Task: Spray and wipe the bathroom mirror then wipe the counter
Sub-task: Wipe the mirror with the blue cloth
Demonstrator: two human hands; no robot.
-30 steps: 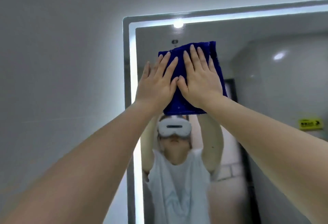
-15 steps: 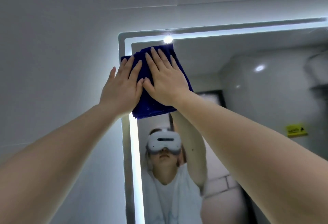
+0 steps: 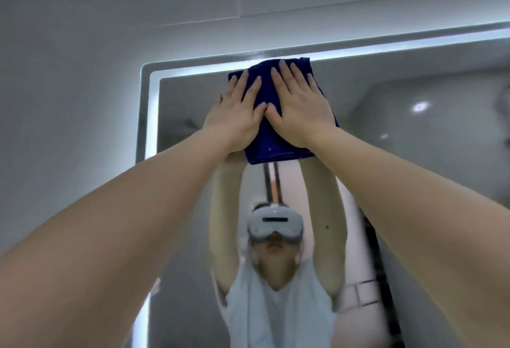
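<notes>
Both hands, left (image 3: 234,116) and right (image 3: 299,107), fingers straight, press blue cloth (image 3: 271,146) against mirror (image 3: 414,116).

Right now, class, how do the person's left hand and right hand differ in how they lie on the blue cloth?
The left hand overhangs the left edge of the blue cloth, its outer fingers on the mirror; the right hand lies within the cloth. The right hand's fingertips reach higher than the left hand's. Both are flat, pressing the cloth, thumbs meeting.
</notes>
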